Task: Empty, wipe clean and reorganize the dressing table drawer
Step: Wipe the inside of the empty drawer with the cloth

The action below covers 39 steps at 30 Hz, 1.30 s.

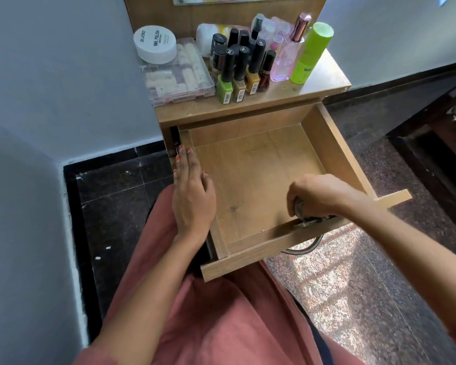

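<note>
While the drawer (256,175) stands pulled out from under the table (324,75), its wooden bottom lies bare, showing only faint marks. Left hand (192,196): at 9 o'clock of the drawer, lying flat along the left side wall, fingers straight and together, pointing toward 12 o'clock. Right hand (319,193): at 4 o'clock of the drawer, fingers curled round a metal fitting (299,206) on the inner face of the front wall. A curved handle (304,248) shows below the front wall at 5 o'clock.

On the table, at 12 o'clock of the drawer, from 9 toward 3 o'clock:
- a white tub (155,43) resting on a clear plastic box (178,75)
- a cluster of upright nail polish bottles (241,67)
- a pink bottle (287,59)
- a tilted green bottle (311,54)

A pink garment (221,325) covers the person's lap at 6 o'clock; speckled floor (353,285) lies at 4 o'clock.
</note>
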Tool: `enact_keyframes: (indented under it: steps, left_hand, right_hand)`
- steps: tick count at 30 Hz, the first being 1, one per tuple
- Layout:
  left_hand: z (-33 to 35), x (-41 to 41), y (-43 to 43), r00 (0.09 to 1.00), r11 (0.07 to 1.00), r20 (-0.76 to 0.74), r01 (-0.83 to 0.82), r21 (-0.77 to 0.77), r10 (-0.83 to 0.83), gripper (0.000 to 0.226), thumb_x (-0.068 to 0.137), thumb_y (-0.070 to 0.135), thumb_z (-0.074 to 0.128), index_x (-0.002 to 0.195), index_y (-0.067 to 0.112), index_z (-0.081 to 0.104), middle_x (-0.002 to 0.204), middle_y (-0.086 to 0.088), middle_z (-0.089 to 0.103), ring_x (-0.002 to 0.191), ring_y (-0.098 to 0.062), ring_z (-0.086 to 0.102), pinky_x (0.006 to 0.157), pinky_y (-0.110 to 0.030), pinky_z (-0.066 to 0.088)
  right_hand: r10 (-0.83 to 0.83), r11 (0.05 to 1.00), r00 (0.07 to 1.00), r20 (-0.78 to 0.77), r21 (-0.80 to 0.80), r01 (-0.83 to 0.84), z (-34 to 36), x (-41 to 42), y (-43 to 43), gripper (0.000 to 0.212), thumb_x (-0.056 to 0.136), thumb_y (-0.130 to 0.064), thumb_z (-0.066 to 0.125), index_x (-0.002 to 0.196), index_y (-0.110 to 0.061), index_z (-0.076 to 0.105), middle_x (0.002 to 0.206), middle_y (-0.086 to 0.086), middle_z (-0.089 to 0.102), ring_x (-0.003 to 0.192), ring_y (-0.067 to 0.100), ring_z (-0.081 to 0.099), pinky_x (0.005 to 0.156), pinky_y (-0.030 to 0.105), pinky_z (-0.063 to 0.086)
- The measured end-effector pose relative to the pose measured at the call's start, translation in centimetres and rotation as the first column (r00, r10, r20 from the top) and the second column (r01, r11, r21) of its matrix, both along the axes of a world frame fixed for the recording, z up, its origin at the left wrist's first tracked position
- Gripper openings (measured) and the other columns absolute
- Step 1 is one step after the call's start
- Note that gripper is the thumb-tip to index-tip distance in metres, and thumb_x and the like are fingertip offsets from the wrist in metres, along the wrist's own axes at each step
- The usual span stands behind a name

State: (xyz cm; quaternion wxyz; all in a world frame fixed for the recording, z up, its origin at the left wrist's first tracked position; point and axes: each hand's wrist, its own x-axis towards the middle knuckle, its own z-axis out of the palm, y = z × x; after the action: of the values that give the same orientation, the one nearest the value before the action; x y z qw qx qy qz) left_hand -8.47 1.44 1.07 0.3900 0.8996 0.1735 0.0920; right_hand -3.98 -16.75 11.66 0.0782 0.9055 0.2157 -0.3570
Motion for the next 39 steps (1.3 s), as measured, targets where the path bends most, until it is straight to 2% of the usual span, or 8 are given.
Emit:
enact_keyframes:
  steps: [4,9,12,17,30,33,36,39]
  left_hand:
    - [0.1,0.0,-0.1,1.000,1.000,-0.007,0.000,0.001,0.000,0.053,0.097,0.019,0.033,0.146,0.016,0.012,0.156,0.000,0.006,0.143,-0.016,0.009,0.107,-0.043,0.039]
    - [0.0,0.1,0.0,1.000,1.000,-0.019,0.007,0.014,-0.007,0.055,0.097,0.019,0.034,0.147,0.017,0.010,0.156,0.000,0.006,0.143,-0.019,0.010,0.102,-0.045,0.043]
    - [0.0,0.0,0.0,1.000,1.000,-0.022,0.015,0.014,-0.014,0.055,0.097,0.020,0.034,0.147,0.017,0.009,0.156,0.000,0.006,0.143,-0.018,0.010,0.103,-0.045,0.043]
    - [0.3,0.0,-0.1,0.999,1.000,-0.031,0.011,-0.003,-0.011,0.055,0.098,0.020,0.033,0.146,0.019,0.007,0.156,0.002,0.004,0.143,-0.017,0.008,0.111,-0.043,0.033]
    - [0.5,0.0,0.1,1.000,0.998,-0.020,0.019,-0.061,-0.020,0.056,0.098,0.019,0.034,0.146,0.019,0.005,0.156,0.002,0.004,0.143,-0.016,0.008,0.108,-0.045,0.036]
    - [0.7,-0.1,0.5,0.999,0.978,0.025,0.043,-0.203,-0.039,0.052,0.099,0.020,0.032,0.146,0.020,0.010,0.156,0.003,0.007,0.140,-0.003,0.007,0.116,-0.031,0.022]
    - [1.4,-0.6,1.7,0.998,0.935,0.036,0.067,-0.348,-0.058,0.047,0.100,0.017,0.031,0.145,0.018,0.021,0.149,0.002,0.030,0.119,0.022,0.023,0.095,0.004,0.022]
    - [1.6,-1.3,2.8,0.998,0.923,0.046,-0.011,-0.384,0.032,0.043,0.099,0.014,0.034,0.142,0.014,0.030,0.135,0.002,0.049,0.118,0.007,0.040,0.086,0.008,0.025]
  right_hand:
    - [0.079,0.991,0.997,0.019,0.104,-0.080,-0.8,-2.4,4.3,0.029,0.082,-0.013,0.050,0.097,-0.025,0.070,0.105,0.000,0.069,0.090,0.019,0.063,0.065,0.026,0.043]
    - [0.087,0.946,0.996,-0.024,0.315,-0.075,-2.1,-4.6,7.7,0.038,0.073,0.000,0.048,0.100,-0.015,0.069,0.101,0.011,0.068,0.094,0.031,0.062,0.067,0.031,0.049]
    - [0.071,0.959,0.994,-0.089,0.280,-0.043,-2.1,-3.5,5.9,0.043,0.071,0.003,0.050,0.102,-0.020,0.069,0.106,0.010,0.068,0.099,0.029,0.063,0.079,0.042,0.055]
    - [0.089,0.990,0.995,-0.055,0.115,-0.082,-1.0,-2.0,3.4,0.047,0.076,-0.001,0.051,0.106,-0.034,0.065,0.113,0.000,0.065,0.102,0.022,0.061,0.081,0.039,0.056]
    - [0.033,0.892,0.995,-0.089,0.452,0.011,-1.8,-4.1,4.8,0.054,0.068,0.008,0.045,0.103,-0.026,0.069,0.114,-0.001,0.063,0.108,0.020,0.056,0.087,0.036,0.049]
    - [-0.019,0.807,0.996,-0.092,0.586,0.069,-1.5,-4.1,4.6,0.047,0.068,0.008,0.051,0.097,-0.023,0.072,0.104,-0.002,0.065,0.099,0.015,0.059,0.084,0.034,0.050]
    - [0.011,0.811,1.000,0.016,0.584,-0.018,-1.8,-5.3,5.0,0.049,0.072,0.005,0.051,0.102,-0.029,0.070,0.105,-0.008,0.060,0.102,0.014,0.050,0.076,0.030,0.046]
    - [0.052,0.831,0.992,0.116,0.546,-0.107,-2.5,-6.1,5.6,0.049,0.076,0.004,0.050,0.109,-0.030,0.066,0.111,-0.008,0.055,0.106,0.013,0.043,0.069,0.024,0.036]
